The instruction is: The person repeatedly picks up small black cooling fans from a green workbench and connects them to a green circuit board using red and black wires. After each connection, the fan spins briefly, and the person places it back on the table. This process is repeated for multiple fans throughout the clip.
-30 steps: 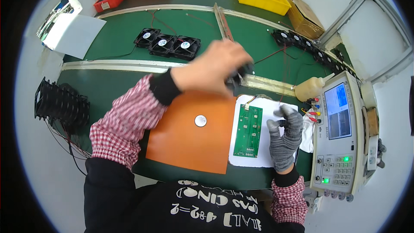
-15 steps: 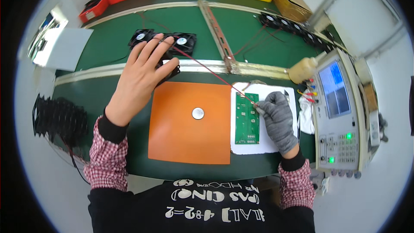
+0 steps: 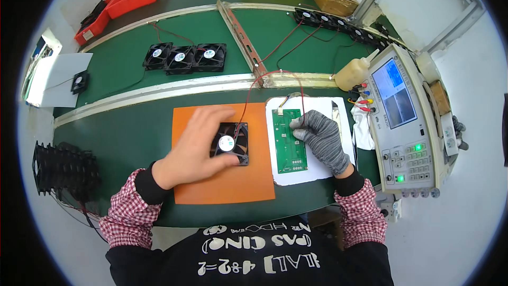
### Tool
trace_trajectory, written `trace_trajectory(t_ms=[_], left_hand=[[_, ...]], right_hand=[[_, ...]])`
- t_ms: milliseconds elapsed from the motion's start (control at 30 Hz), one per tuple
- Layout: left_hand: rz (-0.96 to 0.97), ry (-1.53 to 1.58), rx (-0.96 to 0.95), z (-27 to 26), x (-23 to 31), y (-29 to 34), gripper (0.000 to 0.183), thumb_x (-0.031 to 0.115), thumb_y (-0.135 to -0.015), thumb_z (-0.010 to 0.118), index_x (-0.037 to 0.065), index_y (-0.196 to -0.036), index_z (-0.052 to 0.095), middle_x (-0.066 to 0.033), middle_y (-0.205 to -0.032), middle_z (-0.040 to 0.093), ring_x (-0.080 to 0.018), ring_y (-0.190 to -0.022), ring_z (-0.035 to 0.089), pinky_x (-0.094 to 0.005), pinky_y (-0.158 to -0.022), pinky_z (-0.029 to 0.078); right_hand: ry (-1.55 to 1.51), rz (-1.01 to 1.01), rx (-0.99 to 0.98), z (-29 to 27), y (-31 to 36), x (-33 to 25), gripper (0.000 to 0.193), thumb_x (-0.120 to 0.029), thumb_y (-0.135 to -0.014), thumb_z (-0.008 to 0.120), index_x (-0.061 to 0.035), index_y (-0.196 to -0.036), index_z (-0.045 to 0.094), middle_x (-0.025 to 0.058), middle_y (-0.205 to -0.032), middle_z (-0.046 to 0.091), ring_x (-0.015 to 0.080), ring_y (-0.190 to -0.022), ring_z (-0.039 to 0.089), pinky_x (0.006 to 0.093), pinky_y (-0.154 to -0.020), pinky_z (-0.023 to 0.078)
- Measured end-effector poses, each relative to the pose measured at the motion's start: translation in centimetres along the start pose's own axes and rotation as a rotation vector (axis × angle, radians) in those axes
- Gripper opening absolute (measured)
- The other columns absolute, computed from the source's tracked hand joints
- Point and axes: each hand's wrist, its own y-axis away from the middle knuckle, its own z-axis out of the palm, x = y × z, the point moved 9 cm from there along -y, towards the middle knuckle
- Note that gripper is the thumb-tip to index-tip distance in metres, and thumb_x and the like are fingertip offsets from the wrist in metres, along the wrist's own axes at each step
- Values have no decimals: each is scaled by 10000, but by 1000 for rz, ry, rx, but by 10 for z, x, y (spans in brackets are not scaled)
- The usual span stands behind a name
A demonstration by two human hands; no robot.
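Orange matting (image 3: 225,188) spreads beneath our bare left hand (image 3: 193,145), thumb and fingers parted around the black fan (image 3: 226,143) it grips there. To its right, our gray-gloved right hand (image 3: 321,136) pinches the fan's red lead (image 3: 303,99), fingertips together, above a green circuit board (image 3: 284,153). Three more fans (image 3: 180,59) sit beyond our left hand.

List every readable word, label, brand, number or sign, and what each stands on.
Wording isn't copied here; print stands on:
Black cloth top: large white lettering, upside down in this view.
Square black plastic fans: round hub labels, too small to read.
Boxy beige instrument: screen text and panel print, too small.
Red plastic bin: white label, too small.
Green rectangular circuit board: markings too small.
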Motion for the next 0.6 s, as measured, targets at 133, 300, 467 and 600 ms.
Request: trace_trajectory(t_ms=[133, 300, 467, 600], left_hand=[[-17, -166, -80, 24, 2, 3, 936, 376, -644, 830, -24, -1366, 389, -185, -1262, 458, -366, -1156, 424, -473, -979, 355], [137, -281, 69, 5, 33, -1, 741, 352, -713, 779, -10, -1291, 490, -142, -1141, 543, -322, -1034, 506, -438, -940, 379], [698, -545, 542, -44, 138, 56, 566, 382, -783, 719, 13, -1190, 582, -106, -1064, 654, -253, -1003, 590, -382, -889, 436], [403, 510, 87, -56, 101, 36, 780, 609, -787, 622, -35, -1223, 560, -162, -1047, 655, -292, -890, 623, -412, -825, 474]], right_hand=[[410, -398, -86, 7, 4, -31, 234, 53, -725, 674, -99, -900, 697, 70, -802, 613, 257, -784, 589, 343, -730, 502], [427, -380, -41, 5, 3, -26, 206, 30, -696, 675, -104, -851, 699, 68, -796, 618, 261, -796, 595, 350, -727, 502], [422, -419, -109, 9, 2, -27, 261, 47, -663, 673, -106, -871, 708, 69, -821, 637, 263, -810, 608, 356, -730, 509], [388, -332, -91, 5, 1, -24, 225, 47, -707, 683, -86, -887, 708, 75, -849, 648, 262, -816, 618, 358, -755, 515]])
